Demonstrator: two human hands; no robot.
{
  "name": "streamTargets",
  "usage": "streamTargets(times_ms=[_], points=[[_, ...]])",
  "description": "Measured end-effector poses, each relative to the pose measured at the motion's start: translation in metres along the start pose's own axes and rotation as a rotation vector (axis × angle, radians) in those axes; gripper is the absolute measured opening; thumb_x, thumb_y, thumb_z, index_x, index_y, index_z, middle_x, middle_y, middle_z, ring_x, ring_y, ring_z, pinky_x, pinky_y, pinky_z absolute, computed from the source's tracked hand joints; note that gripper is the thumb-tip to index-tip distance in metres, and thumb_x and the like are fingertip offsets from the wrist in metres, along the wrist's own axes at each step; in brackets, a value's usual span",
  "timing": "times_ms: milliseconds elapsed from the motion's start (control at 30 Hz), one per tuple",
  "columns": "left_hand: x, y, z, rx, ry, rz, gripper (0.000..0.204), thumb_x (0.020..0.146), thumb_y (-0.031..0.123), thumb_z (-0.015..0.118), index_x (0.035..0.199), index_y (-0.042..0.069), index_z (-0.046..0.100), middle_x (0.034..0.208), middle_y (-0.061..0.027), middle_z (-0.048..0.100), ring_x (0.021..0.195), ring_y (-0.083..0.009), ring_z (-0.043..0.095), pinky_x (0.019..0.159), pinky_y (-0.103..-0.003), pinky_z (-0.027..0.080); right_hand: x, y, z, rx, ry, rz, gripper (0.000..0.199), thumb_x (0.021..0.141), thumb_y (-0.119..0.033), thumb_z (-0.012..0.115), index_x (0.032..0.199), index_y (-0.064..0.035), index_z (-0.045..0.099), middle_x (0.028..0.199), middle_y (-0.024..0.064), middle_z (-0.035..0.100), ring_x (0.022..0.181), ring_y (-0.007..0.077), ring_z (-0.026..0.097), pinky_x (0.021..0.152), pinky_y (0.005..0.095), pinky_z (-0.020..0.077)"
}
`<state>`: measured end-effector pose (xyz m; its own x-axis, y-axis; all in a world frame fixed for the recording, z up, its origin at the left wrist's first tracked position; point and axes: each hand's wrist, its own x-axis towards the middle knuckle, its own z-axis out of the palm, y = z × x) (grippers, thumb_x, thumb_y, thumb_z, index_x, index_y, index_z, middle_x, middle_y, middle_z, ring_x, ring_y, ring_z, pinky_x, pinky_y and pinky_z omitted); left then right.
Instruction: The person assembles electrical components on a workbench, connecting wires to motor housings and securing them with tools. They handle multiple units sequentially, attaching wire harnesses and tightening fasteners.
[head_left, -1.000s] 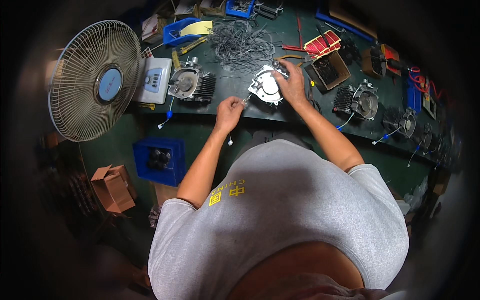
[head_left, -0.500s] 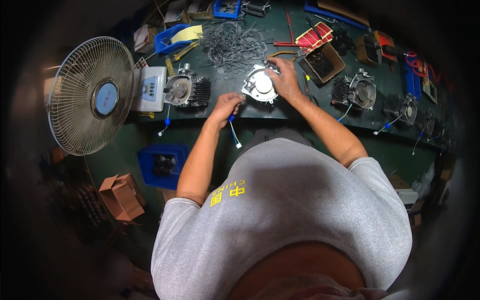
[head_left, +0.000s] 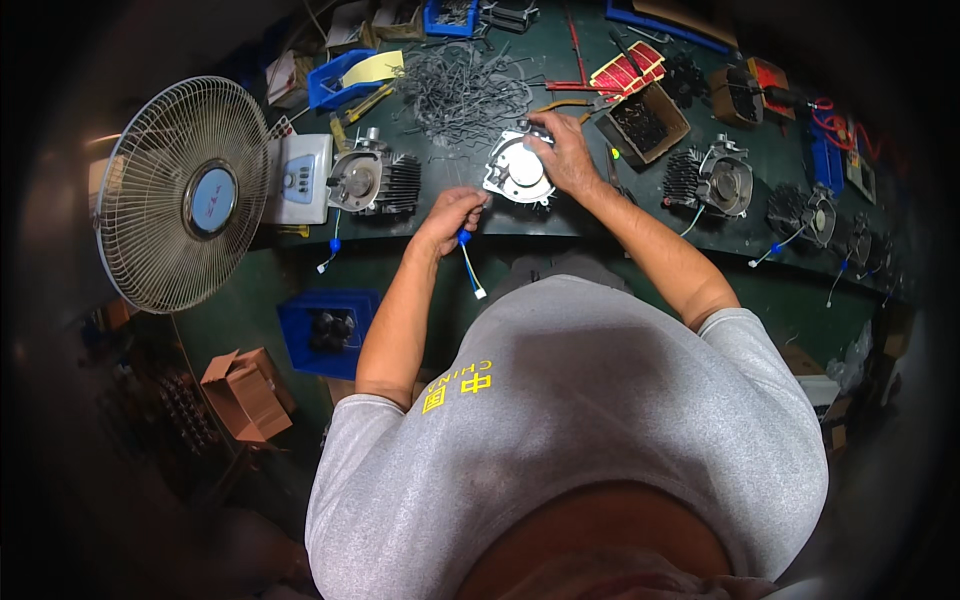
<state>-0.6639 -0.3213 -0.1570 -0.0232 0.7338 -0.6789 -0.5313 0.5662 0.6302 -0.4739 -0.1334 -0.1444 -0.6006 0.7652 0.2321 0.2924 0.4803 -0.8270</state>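
A bright cast-metal housing (head_left: 522, 172) with a round face lies near the front edge of the bench. My right hand (head_left: 567, 155) is closed over its upper right side, thumb and fingers on the fitting at its top. Beside its lower left corner my left hand (head_left: 450, 219) pinches a wire lead. The lead (head_left: 471, 262) hangs over the bench edge below that hand, with a blue sleeve near the fingers and a white plug at its end. Where the lead meets the housing is too small to make out.
A finned metal housing (head_left: 375, 184) stands on the left by a white fan (head_left: 210, 195); another finned housing (head_left: 712, 182) stands on the right, with more beyond. Behind my hands lie a heap of bent wire pieces (head_left: 465, 90), orange-handled pliers (head_left: 570, 104) and a cardboard box (head_left: 645, 125).
The housing has shifted very slightly left, with my right hand still on it. My left hand keeps its pinch and has barely moved.
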Motion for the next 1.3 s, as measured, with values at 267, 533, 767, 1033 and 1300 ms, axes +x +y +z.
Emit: streamTargets(times_ms=[267,533,767,1033,1300], points=[[0.000,-0.004,0.017,0.199,0.178,0.121,0.014,0.096,0.016,0.068,0.089,0.004,0.067,0.071,0.0034,0.056,0.059,-0.0056,0.046,0.050,-0.024,0.035,-0.001,0.001,0.002,-0.004,0.008,-0.009,0.036,0.089,-0.019,0.074,0.122,-0.0071,0.067,0.119,0.0153,0.068,0.120,0.0366,0.055,0.106,0.0449,0.0412],[0.000,-0.015,0.027,0.640,0.417,0.530,0.018,0.089,0.016,0.075,0.086,0.001,0.066,0.073,0.0017,0.061,0.063,-0.0094,0.057,0.056,-0.029,0.044,-0.001,0.000,0.003,-0.014,0.022,-0.014,0.036,0.088,-0.017,0.074,0.122,-0.0070,0.067,0.119,0.0151,0.068,0.119,0.0368,0.055,0.105,0.0452,0.0417],[-0.011,-0.014,0.046,-0.022,0.402,0.210,0.017,0.100,0.016,0.060,0.097,0.001,0.067,0.079,-0.0041,0.063,0.065,-0.0125,0.059,0.056,-0.025,0.049,-0.002,-0.001,0.002,-0.017,0.026,-0.019,0.035,0.088,-0.017,0.073,0.121,-0.0072,0.066,0.118,0.0154,0.068,0.117,0.0372,0.056,0.105,0.0449,0.0419],[-0.006,-0.001,0.024,-0.099,0.098,-0.046,0.019,0.101,0.017,0.060,0.098,-0.001,0.065,0.077,-0.0021,0.059,0.064,-0.0114,0.055,0.056,-0.025,0.047,-0.002,-0.003,0.001,-0.056,0.018,-0.018,0.037,0.089,-0.020,0.073,0.122,-0.0051,0.065,0.118,0.0161,0.068,0.117,0.0366,0.058,0.103,0.0445,0.0453],[-0.002,-0.017,0.024,0.634,0.279,0.480,0.020,0.096,0.017,0.071,0.093,-0.001,0.063,0.079,-0.0011,0.064,0.071,-0.0105,0.060,0.065,-0.028,0.049,-0.002,0.000,0.004,-0.050,0.029,-0.022,0.037,0.089,-0.019,0.073,0.122,-0.0054,0.065,0.118,0.0154,0.068,0.116,0.0365,0.058,0.103,0.0441,0.0455]])
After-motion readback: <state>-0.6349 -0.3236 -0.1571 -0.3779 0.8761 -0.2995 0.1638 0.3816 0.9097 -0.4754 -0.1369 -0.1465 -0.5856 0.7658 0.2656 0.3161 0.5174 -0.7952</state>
